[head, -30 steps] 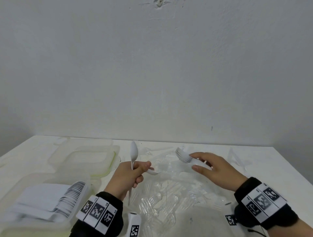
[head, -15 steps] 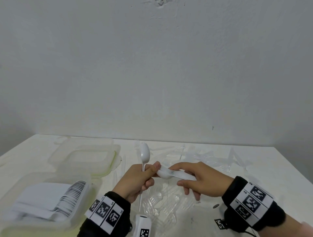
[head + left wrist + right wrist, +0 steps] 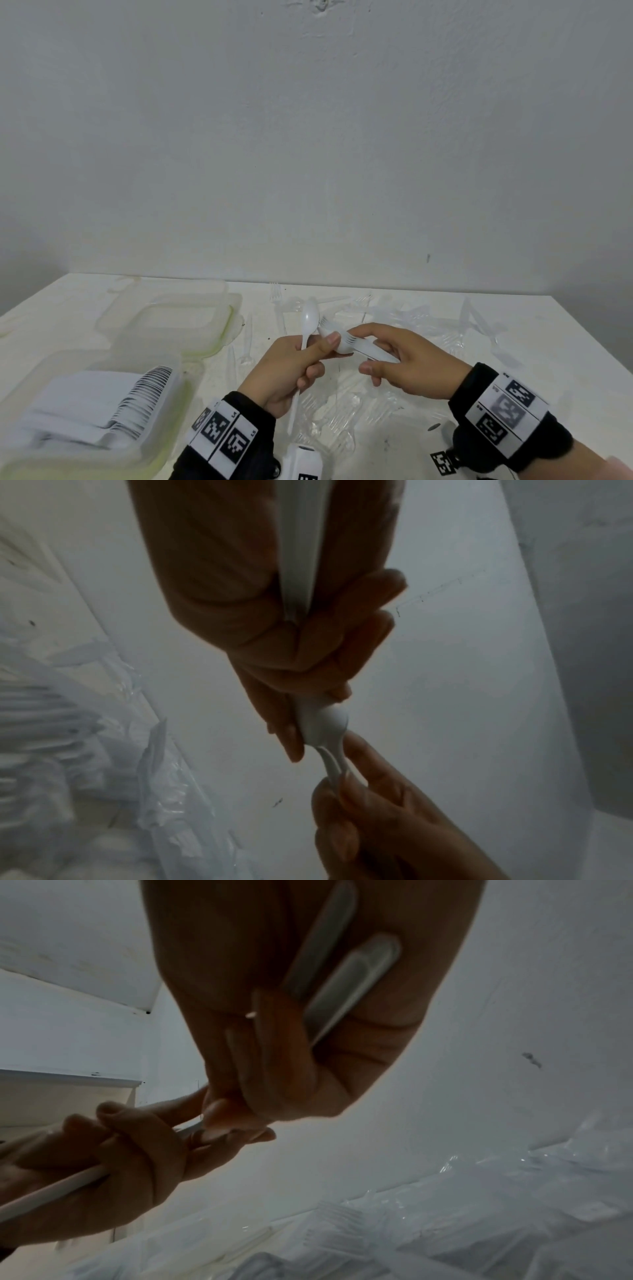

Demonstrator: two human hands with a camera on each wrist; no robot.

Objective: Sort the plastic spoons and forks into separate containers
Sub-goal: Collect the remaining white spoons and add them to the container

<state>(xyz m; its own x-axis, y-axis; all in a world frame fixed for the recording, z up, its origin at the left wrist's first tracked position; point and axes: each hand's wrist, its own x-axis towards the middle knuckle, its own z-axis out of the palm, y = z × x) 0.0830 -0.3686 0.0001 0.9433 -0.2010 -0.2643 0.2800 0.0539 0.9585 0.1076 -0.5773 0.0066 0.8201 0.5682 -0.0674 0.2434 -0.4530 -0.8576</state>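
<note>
Head view: the left hand (image 3: 294, 366) is curled round the handle of 1 white plastic spoon (image 3: 309, 319), held nearly upright with the bowl above the fist and the handle end emerging below it. The left thumb also presses on the head end of a bundle of white forks (image 3: 356, 346), whose tines point toward the spoon bowl. The right hand (image 3: 407, 363), directly beside the left hand, grips the handles of this bundle between thumb and fingers.

Left wrist view: the spoon handle (image 3: 301, 550) runs along the palm, and the fingers (image 3: 346, 642) wrap it; the right hand (image 3: 377, 818) meets the left at the white cutlery heads.

Right wrist view: the fork handles (image 3: 346, 980) lie against the palm of the right hand, with the left hand (image 3: 113, 1167) just beyond its fingertips.

To the left of the left hand sits a translucent container (image 3: 164, 442) holding a stacked row of white spoons (image 3: 137, 401); beyond it lies a second translucent container (image 3: 191, 301). Clear plastic cutlery (image 3: 346, 411) is scattered on the white surface (image 3: 555, 325) beneath and beyond both hands.
</note>
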